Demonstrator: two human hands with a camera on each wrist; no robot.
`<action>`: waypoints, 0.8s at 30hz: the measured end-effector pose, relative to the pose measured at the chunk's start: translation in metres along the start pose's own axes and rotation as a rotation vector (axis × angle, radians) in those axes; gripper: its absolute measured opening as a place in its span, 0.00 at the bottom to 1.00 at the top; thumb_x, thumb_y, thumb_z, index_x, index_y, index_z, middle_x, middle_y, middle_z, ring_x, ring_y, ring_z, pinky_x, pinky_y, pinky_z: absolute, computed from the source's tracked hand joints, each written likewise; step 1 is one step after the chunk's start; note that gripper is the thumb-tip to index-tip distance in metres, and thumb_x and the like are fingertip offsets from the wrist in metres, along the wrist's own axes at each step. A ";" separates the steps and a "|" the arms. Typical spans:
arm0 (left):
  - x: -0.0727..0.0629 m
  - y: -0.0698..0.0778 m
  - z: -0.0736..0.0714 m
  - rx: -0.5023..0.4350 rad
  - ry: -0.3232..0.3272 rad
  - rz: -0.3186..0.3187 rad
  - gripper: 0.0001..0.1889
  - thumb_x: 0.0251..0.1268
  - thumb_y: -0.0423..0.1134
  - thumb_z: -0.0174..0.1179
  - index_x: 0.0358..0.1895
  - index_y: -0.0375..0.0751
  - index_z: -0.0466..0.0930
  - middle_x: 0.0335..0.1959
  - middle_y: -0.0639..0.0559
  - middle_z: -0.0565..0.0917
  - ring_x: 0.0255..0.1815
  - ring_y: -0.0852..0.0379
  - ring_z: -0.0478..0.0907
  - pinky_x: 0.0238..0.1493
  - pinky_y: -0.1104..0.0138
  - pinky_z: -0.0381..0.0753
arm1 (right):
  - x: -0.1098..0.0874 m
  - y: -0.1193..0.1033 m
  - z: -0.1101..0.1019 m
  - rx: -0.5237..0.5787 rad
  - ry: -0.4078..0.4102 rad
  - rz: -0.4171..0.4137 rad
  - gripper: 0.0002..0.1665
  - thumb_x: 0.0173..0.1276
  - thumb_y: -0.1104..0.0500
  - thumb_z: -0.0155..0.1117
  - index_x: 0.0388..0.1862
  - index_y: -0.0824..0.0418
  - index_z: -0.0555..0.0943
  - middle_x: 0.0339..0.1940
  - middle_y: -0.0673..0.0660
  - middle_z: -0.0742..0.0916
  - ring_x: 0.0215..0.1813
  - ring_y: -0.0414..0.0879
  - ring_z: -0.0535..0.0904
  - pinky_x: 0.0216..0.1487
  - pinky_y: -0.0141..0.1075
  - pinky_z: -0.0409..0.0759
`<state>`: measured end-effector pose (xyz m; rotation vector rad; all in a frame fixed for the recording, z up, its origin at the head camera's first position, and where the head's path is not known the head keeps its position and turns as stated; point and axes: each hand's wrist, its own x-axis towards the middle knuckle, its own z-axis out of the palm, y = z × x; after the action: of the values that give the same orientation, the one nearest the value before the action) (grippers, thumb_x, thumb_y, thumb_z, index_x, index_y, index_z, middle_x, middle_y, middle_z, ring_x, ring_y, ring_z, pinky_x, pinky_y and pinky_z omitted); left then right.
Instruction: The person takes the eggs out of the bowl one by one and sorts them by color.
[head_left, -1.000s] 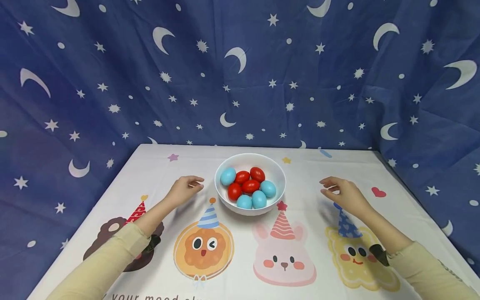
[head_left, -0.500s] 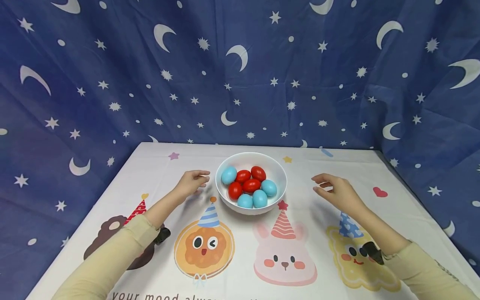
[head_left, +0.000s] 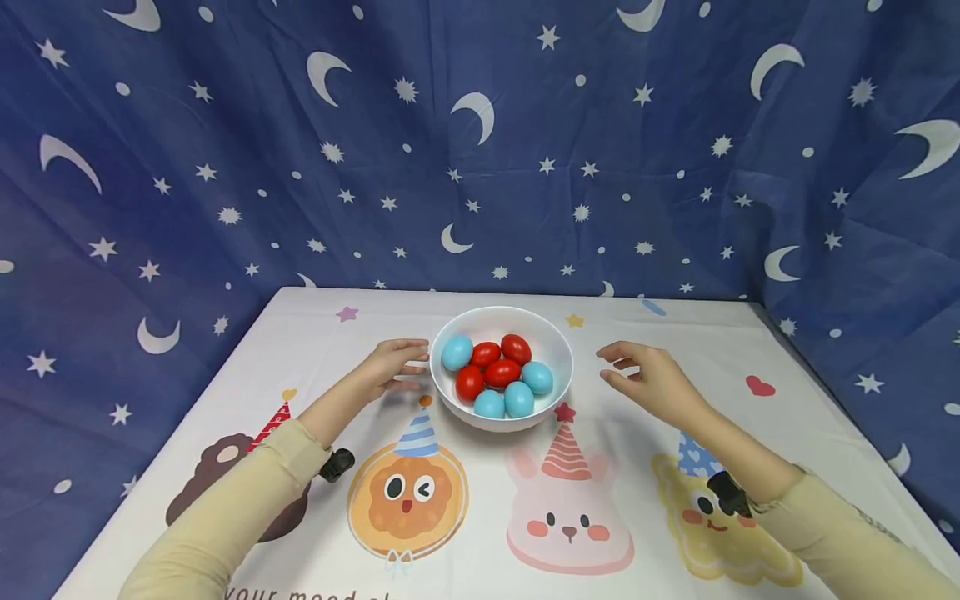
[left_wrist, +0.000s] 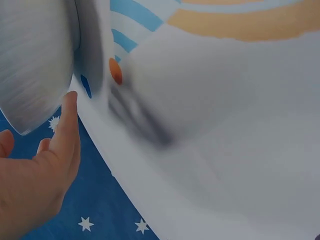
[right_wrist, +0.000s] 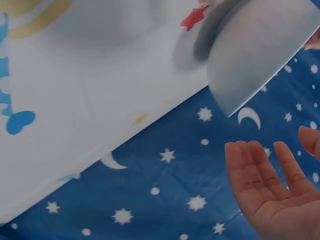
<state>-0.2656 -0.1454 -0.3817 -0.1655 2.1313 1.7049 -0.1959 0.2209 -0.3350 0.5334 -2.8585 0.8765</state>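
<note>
A white bowl (head_left: 491, 322) stands on the table with several red eggs (head_left: 502, 374) and several light blue eggs (head_left: 537, 377) inside. My left hand (head_left: 392, 364) is at the bowl's left side, palm towards it, fingers loosely extended. In the left wrist view, a fingertip of that hand (left_wrist: 47, 172) comes right up to the bowl's outer wall (left_wrist: 37, 65); whether it touches, I cannot tell. To the right of the bowl, my right hand (head_left: 647, 379) hovers apart from it, fingers lightly bent and holding nothing. The right wrist view shows this hand (right_wrist: 277, 192) with fingers spread below the bowl (right_wrist: 260, 50).
A white tablecloth (head_left: 491, 500) printed with cartoon figures covers the table. Behind it hangs a dark blue curtain (head_left: 525, 217) with moons and stars. Black wrist-worn devices, such as the one by the left sleeve (head_left: 337, 465), sit under each forearm.
My left hand has moved right, up to the bowl's side, with its fingers straighter. The right hand has moved left towards the bowl. The bowl and eggs stay in place.
</note>
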 end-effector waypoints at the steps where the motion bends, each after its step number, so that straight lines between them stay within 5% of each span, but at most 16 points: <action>1: 0.000 0.000 0.001 -0.011 -0.009 -0.002 0.25 0.73 0.42 0.47 0.69 0.37 0.61 0.66 0.36 0.68 0.62 0.43 0.72 0.52 0.60 0.85 | 0.001 -0.002 0.001 -0.004 -0.004 -0.006 0.16 0.63 0.63 0.64 0.50 0.67 0.79 0.49 0.65 0.84 0.49 0.60 0.81 0.47 0.51 0.86; 15: 0.000 0.012 0.015 -0.064 -0.035 -0.088 0.28 0.72 0.38 0.49 0.72 0.38 0.56 0.68 0.37 0.65 0.62 0.42 0.71 0.52 0.58 0.84 | 0.027 -0.031 0.009 -0.088 -0.069 -0.080 0.16 0.61 0.64 0.64 0.48 0.67 0.80 0.47 0.63 0.86 0.47 0.58 0.81 0.48 0.49 0.86; 24: 0.003 0.016 0.014 -0.077 -0.016 -0.135 0.26 0.71 0.37 0.49 0.71 0.39 0.60 0.67 0.38 0.66 0.45 0.50 0.79 0.39 0.65 0.88 | 0.040 -0.051 0.014 -0.136 -0.120 -0.107 0.16 0.59 0.65 0.67 0.47 0.66 0.81 0.45 0.61 0.86 0.46 0.56 0.81 0.46 0.44 0.87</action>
<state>-0.2705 -0.1279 -0.3704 -0.3100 1.9966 1.7044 -0.2149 0.1613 -0.3118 0.7384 -2.9354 0.6491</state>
